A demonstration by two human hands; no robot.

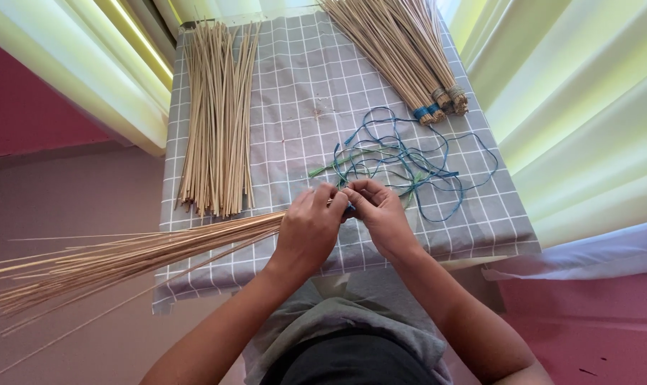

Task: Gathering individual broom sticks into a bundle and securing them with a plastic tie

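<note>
Pale straw sticks gathered into a loose fanned bundle (124, 260), gripped at one end by left hand (308, 232), fingers curled tight around it, above grey checked tablecloth (295, 93). Right hand (382, 214) pinching thin blue cord (409, 153) against bundle's end. Binding apparently under way; next likely needing firm wraps, steady grip. Loose sticks (218, 121) and tied bundles (409, 57) lying beyond.

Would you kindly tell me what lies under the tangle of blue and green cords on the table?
The cords lie directly on the grey checked cloth, which shows through their loops. The tabletop beneath the cloth is covered, so nothing of it shows here.
</note>
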